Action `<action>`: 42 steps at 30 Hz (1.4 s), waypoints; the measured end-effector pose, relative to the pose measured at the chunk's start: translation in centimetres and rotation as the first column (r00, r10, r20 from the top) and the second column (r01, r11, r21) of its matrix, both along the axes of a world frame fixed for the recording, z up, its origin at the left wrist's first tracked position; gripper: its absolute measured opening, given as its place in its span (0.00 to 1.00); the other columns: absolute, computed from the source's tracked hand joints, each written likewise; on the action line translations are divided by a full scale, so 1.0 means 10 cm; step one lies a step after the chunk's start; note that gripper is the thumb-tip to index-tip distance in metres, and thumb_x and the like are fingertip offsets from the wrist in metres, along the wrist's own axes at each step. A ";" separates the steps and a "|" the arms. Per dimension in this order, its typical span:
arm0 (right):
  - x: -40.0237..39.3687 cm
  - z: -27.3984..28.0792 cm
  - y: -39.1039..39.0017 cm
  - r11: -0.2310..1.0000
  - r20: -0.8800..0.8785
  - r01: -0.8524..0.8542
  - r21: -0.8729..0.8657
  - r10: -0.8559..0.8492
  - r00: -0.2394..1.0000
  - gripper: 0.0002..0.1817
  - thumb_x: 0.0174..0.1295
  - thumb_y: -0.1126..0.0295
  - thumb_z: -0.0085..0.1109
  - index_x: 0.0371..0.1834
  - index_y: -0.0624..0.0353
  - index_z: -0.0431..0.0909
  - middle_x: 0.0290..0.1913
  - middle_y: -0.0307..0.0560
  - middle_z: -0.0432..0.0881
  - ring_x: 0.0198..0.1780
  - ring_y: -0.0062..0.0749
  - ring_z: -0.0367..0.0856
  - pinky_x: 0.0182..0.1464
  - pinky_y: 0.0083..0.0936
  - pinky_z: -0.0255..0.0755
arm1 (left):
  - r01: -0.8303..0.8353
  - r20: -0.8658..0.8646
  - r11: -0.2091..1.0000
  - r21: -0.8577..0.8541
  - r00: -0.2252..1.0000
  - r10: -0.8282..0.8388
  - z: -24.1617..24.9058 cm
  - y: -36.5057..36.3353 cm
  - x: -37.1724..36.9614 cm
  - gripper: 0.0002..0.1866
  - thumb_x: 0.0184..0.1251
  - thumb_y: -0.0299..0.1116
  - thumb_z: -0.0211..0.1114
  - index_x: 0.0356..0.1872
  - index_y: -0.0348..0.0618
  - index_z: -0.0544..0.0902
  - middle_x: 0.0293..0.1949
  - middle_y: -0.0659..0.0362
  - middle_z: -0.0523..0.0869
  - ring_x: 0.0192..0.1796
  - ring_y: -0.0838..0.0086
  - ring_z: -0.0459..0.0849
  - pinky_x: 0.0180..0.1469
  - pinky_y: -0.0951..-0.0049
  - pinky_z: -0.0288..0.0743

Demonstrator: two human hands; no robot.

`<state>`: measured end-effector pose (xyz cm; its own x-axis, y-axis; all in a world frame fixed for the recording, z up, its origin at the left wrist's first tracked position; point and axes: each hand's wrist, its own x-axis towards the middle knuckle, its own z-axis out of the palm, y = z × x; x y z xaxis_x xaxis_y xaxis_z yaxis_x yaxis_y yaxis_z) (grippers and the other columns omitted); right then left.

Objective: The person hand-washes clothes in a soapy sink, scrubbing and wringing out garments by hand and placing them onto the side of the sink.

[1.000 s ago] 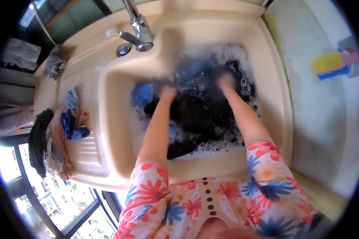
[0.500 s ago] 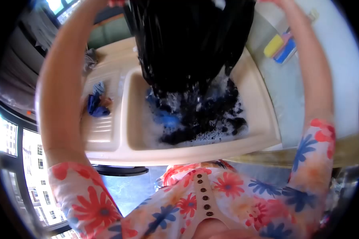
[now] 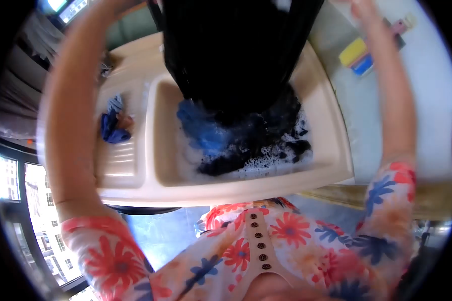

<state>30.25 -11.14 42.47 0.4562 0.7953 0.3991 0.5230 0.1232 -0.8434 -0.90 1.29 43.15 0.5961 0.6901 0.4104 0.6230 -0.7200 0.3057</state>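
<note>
A large wet black cloth (image 3: 231,55) hangs from the top edge of the view, raised between my two arms. Its lower end meets the soapy water in the beige sink basin (image 3: 158,135). Held high at the upper left, my left hand is mostly cut off by the frame, by the cloth's left side. At the upper right my right hand (image 3: 355,7) is partly visible and blurred, by the cloth's right side. Beneath the hanging cloth, blue cloth (image 3: 201,128) and more black cloth (image 3: 226,163) lie among suds.
Small blue cloths (image 3: 115,128) lie on the ribbed drainboard (image 3: 120,168) left of the basin. A yellow and blue sponge or brush (image 3: 355,56) rests on the counter (image 3: 336,95) to the right, behind my right forearm. Windows (image 3: 37,200) are at the far left.
The black cloth has spread out more smoothly, and less water streams from it. My right hand has come slightly lower into view. More blue cloth shows in the basin.
</note>
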 end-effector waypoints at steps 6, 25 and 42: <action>0.12 -3.39 -0.20 0.623 0.002 -0.043 -0.781 0.071 0.997 0.09 0.46 0.73 0.55 0.32 0.58 0.78 0.21 0.45 0.79 0.22 0.29 0.79 0.22 0.28 0.71 | -0.317 -0.386 0.746 -0.585 0.918 0.088 -3.30 -0.42 0.04 0.15 0.44 0.30 0.58 0.35 0.55 0.85 0.40 0.55 0.84 0.46 0.61 0.81 0.52 0.66 0.73; -0.17 -2.95 -0.59 -0.048 -0.492 -0.678 -0.733 0.727 0.480 0.14 0.48 0.71 0.59 0.40 0.58 0.82 0.33 0.41 0.83 0.40 0.21 0.76 0.47 0.19 0.68 | 0.079 -0.147 0.391 -0.917 0.845 -0.514 -3.04 -1.02 -0.16 0.12 0.52 0.38 0.65 0.35 0.45 0.83 0.27 0.62 0.83 0.31 0.81 0.78 0.34 0.75 0.73; -0.75 -2.63 -0.37 0.577 0.339 -0.597 -0.558 0.815 0.470 0.27 0.43 0.76 0.59 0.53 0.52 0.71 0.58 0.44 0.71 0.64 0.38 0.61 0.60 0.37 0.56 | 0.155 0.166 0.700 -0.697 0.985 -0.054 -3.16 -1.24 0.58 0.21 0.43 0.31 0.62 0.42 0.33 0.78 0.37 0.44 0.82 0.43 0.60 0.81 0.47 0.67 0.73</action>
<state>22.74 -14.84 16.19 -0.5196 0.8543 0.0134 0.7208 0.4466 -0.5301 4.91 -11.13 11.57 0.6620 0.7434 -0.0954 0.4775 -0.3203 0.8182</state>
